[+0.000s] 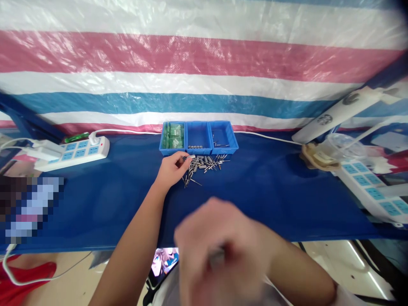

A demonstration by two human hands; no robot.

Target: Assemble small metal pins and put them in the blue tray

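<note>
My left hand (174, 169) reaches across the blue tabletop and pinches a small silver metal part at the left edge of a loose pile of metal parts (205, 165). The pile lies just in front of three joined blue bins (199, 137). The left bin holds green pieces, the middle one a row of small metal parts, the right one a few pins. My right hand (219, 250) is close to the camera and blurred by motion; its fingers look curled round something small and grey that I cannot make out.
A white power strip (76, 151) with blue sockets lies at the back left, another (372, 189) along the right edge. A clear plastic cup (346, 146) and a white lamp arm (338, 112) stand at the right. A striped tarp (204, 63) hangs behind.
</note>
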